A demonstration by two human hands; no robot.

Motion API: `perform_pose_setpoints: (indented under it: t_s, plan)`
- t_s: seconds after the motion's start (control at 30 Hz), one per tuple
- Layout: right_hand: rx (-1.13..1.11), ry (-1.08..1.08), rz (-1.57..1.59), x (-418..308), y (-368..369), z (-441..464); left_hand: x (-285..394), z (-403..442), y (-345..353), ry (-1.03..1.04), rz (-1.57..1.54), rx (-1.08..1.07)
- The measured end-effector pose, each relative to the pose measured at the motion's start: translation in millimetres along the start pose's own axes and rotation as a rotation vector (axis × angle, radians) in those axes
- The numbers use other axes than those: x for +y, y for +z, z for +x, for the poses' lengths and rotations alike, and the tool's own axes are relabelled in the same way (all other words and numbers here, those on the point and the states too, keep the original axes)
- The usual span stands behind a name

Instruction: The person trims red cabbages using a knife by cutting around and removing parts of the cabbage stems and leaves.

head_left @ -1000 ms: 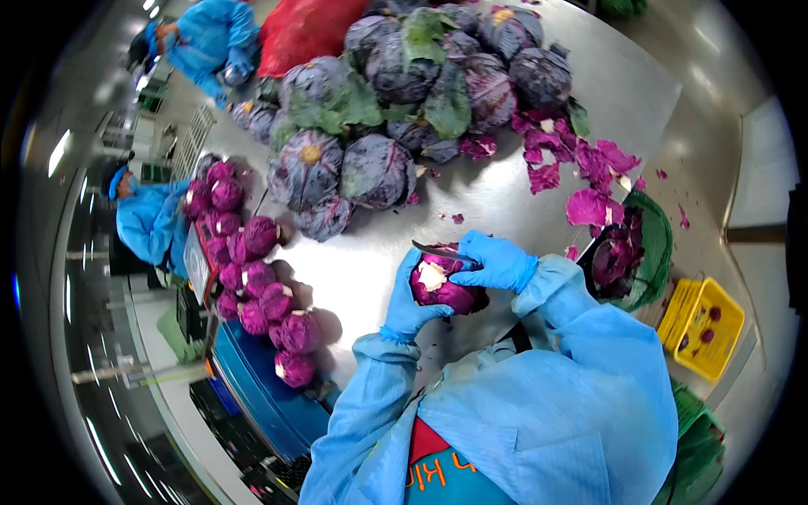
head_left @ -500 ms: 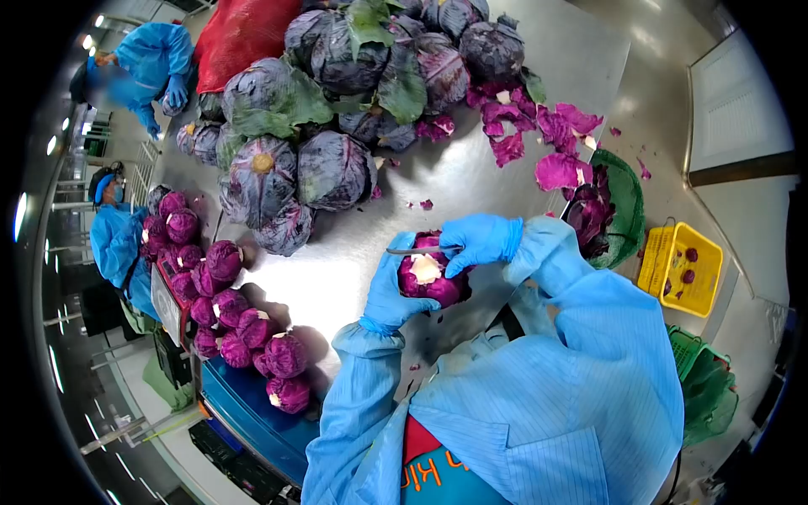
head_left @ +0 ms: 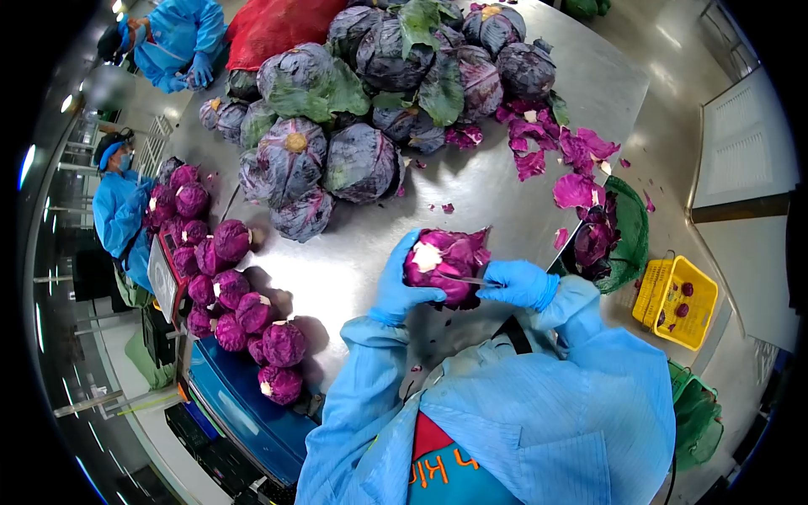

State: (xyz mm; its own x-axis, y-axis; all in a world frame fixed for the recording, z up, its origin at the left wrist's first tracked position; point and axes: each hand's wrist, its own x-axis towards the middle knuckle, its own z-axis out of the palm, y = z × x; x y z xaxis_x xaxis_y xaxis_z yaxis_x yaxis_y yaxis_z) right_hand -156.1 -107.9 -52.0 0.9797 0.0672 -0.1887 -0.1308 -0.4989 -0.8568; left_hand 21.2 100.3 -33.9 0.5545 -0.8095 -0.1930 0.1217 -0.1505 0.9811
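Observation:
A purple cabbage (head_left: 459, 252) with a pale cut stem is held over the steel table (head_left: 362, 269) by my left hand (head_left: 398, 282), whose gloved fingers and thumb wrap round its left side. My right hand (head_left: 520, 284), also in a blue glove, is closed on a knife (head_left: 465, 279). The blade lies across the front of the cabbage, pointing at the stem. Loose outer leaves stand out from the cabbage's right side.
Dark leafy cabbages (head_left: 362, 164) are heaped at the back, beside a red sack (head_left: 282, 32). Peeled cabbages (head_left: 254, 313) line the left. Torn leaves (head_left: 577, 192) lie near a green net bag (head_left: 627, 236); a yellow basket (head_left: 677, 303) stands right. Two people work at far left.
The knife and my right hand have moved from the cabbage's top edge down to its lower right side. My left hand still holds the cabbage, now turned, with its leaves spread right.

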Motion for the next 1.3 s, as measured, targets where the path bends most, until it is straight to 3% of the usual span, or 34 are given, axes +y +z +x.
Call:
perform_pose_setpoints:
  t_s: [0.1, 0.2, 0.37, 0.47, 0.7, 0.8, 0.9, 1.0, 1.1, 1.27, 1.3]
  plan:
    - [0.072, 0.233, 0.089, -6.3, 0.0, -12.7, -9.5, -3.1, -2.9, 0.023, -0.047, -0.02]
    - [0.462, 0.169, 0.27, -24.8, -2.0, -1.5, -15.9, -3.1, -0.7, 0.011, -0.041, -0.045]
    - [0.328, -0.071, 0.065, -33.0, -3.6, 28.6, -7.2, 3.5, 4.9, 0.061, 0.181, -0.077]
    - [0.414, 0.004, 0.138, -33.9, 10.5, 25.2, -8.4, 4.0, 9.7, 0.07, 0.314, -0.05]
    - [0.599, 0.197, -0.092, -44.3, 27.4, 14.6, 4.8, 5.5, 20.7, 0.083, 0.459, -0.028]
    - [0.613, 0.149, -0.022, -43.8, 24.7, 13.6, 9.6, 6.2, 22.5, 0.082, 0.495, -0.031]
    - [0.714, 0.045, 0.456, -23.0, 34.8, 20.6, 9.0, 5.4, 21.8, 0.105, 0.475, -0.028]
    - [0.683, 0.087, 0.324, -28.8, 31.9, 12.2, 15.8, 3.9, 24.3, 0.095, 0.528, -0.034]
    - [0.72, 0.151, 0.574, -31.8, 37.9, 1.3, 12.2, 4.7, 27.6, 0.118, 0.593, -0.044]
    - [0.902, 0.221, 0.536, 17.5, 24.5, -40.3, 1.6, 1.2, 18.1, 0.064, 0.267, 0.052]
    - [0.921, 0.228, 0.41, 29.4, 18.0, -46.7, -1.9, -0.5, 19.0, 0.052, 0.192, 0.068]
